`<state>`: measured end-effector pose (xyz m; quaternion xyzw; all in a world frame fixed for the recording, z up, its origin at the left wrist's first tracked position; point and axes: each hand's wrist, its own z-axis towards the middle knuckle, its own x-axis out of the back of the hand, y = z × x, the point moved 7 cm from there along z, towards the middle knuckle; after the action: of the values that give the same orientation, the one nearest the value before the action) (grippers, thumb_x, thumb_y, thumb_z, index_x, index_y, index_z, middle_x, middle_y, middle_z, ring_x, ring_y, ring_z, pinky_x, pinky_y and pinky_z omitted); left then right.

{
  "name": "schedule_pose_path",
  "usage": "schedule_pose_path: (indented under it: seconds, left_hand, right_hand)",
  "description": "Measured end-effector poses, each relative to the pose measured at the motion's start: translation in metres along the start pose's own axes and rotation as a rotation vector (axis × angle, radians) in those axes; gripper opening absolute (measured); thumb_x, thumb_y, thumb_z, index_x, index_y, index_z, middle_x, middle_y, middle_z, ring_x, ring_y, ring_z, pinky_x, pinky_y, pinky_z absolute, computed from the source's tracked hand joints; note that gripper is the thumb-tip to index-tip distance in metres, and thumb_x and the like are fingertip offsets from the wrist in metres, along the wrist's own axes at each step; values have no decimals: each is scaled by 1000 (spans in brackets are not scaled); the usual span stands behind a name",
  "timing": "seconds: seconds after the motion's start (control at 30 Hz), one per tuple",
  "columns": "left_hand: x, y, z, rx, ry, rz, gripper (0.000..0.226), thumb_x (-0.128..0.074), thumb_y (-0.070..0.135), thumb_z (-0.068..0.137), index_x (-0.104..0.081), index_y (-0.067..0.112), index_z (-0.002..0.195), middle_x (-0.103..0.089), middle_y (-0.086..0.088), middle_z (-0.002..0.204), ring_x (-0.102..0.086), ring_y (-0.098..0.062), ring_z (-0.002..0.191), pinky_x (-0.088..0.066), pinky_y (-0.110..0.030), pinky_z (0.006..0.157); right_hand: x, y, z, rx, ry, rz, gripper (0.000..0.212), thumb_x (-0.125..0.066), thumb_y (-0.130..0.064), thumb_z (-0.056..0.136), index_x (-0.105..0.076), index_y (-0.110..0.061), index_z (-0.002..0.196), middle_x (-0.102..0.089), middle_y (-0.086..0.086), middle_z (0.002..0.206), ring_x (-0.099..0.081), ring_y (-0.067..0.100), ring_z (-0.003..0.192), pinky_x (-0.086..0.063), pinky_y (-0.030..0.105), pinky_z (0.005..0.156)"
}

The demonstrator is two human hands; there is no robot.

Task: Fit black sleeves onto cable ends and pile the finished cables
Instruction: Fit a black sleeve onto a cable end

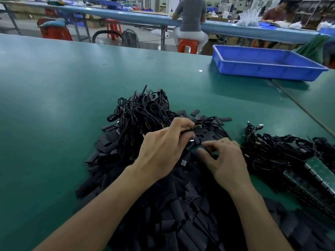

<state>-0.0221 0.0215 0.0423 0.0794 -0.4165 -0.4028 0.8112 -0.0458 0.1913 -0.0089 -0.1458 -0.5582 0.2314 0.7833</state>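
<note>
**Desk:** What does the frame show?

**Photographer:** A worker at a green table (54,105) fits sleeves on a factory line. The left hand (163,147) pinches a thin black cable (208,121) just behind its metal-tipped plug, lifting the plug end clear of the clutter, probably so a sleeve can slide on. The right hand (224,160) is close beside it but not touching. Its fingers curl down into the loose sleeves (163,223). Whether they already hold one cannot be told.

**Desk:** Why is everything crowded around the wrists?

**Photographer:** Reach, most likely. The sleeves, flat matte black tubes cut short, lie directly under both forearms. Behind the hands is a tangled heap (145,109) of glossy looped cables with a few stiff black ends poking up. That looks like the finished pile.

**Desk:** And on the right?

**Photographer:** A second cable heap (281,151) has bare silver plugs showing, so it is probably the stock still waiting. Stacked green circuit boards (317,178) lie against it. A shallow blue plastic tray (268,64) sits well apart at the far edge.
</note>
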Motion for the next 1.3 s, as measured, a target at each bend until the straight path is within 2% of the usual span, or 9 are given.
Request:
schedule_pose_path:
  seconds: [0.1,0.2,0.33,0.5,0.67,0.83,0.93,1.13,1.3]
  left_hand:
    - [-1,0,-4,-35,46,160,26,-52,36,101,-63,16,114,-75,6,81,-72,-16,65,-53,-41,52]
    - [-3,-6,-7,-6,54,184,25,-56,36,99,-72,19,107,-76,7,81,-73,-17,69,-54,-40,55]
    - [0,-14,-7,14,123,119,10,-71,25,93,-78,18,96,-72,6,95,-69,-12,79,-56,-34,60]
    - [-1,-24,-5,84,114,20,8,-73,22,91,-75,14,92,-66,6,91,-62,-9,77,-54,-36,62]
    - [-9,-27,-4,106,16,82,9,-65,30,96,-67,21,92,-64,15,90,-55,-2,78,-43,-21,62]
    - [-12,-22,-8,49,12,51,13,-67,25,96,-67,16,105,-70,7,82,-65,-12,79,-53,-34,63]
    - [-12,-21,-9,18,19,32,12,-66,21,96,-72,12,100,-71,1,84,-66,-18,78,-55,-39,64]
    - [-15,-26,-11,50,-14,25,20,-72,20,92,-72,10,109,-69,0,98,-64,-16,93,-55,-35,82]
    - [-15,-28,-13,46,-4,5,19,-69,18,94,-72,11,112,-70,1,102,-64,-13,98,-54,-32,86]
  right_hand:
    - [-11,-1,-1,30,-98,-165,41,-67,-57,85,-73,-30,115,-49,-8,95,-37,14,98,-40,30,90]
    - [-11,-4,0,60,-87,-134,30,-72,-48,85,-75,-34,111,-46,-9,95,-31,12,95,-37,28,90]
    - [-13,-5,0,65,-51,-53,23,-77,-34,85,-75,-36,108,-48,-10,96,-31,9,96,-31,26,87]
    - [-9,-5,0,92,13,83,19,-77,-21,85,-78,-29,103,-59,-11,95,-44,12,98,-39,26,86]
    - [1,-6,-1,79,110,428,18,-66,-14,94,-74,-29,103,-70,-23,95,-63,-3,91,-42,5,76]
    - [3,-5,-1,64,154,465,21,-66,-12,94,-73,-24,110,-68,-21,91,-60,-9,80,-41,3,70]
    - [3,-2,-2,32,152,494,19,-70,-13,91,-71,-27,105,-68,-18,84,-61,-2,73,-43,5,65]
    - [3,0,-2,5,132,504,21,-71,-16,91,-73,-30,107,-70,-19,84,-64,-1,76,-46,6,68]
    - [1,0,-2,2,93,530,27,-77,-17,85,-72,-29,109,-68,-23,87,-64,-10,79,-45,2,68]
